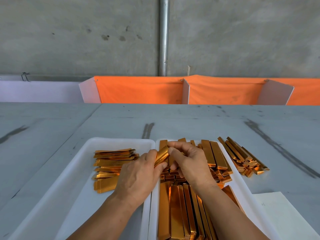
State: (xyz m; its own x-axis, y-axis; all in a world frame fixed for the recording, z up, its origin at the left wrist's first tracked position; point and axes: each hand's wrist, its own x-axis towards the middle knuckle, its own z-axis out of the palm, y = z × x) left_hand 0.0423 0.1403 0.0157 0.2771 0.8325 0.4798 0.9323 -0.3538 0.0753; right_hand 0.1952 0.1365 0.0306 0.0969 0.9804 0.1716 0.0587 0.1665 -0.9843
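Both my hands meet over the gap between two white trays. My left hand (138, 172) and my right hand (187, 161) pinch one shiny gold card piece (161, 155) between their fingers, held slightly above the trays and partly folded. The left tray (83, 153) holds a loose pile of flat gold card blanks (109, 168). The right tray (242, 186) is full of folded long gold boxes (180, 210), partly hidden under my right forearm.
A smaller heap of folded gold boxes (242, 156) lies on the grey table right of the trays. A white sheet of paper (284, 212) lies at the near right. Orange cloth dividers (142, 90) and a concrete wall stand behind the table.
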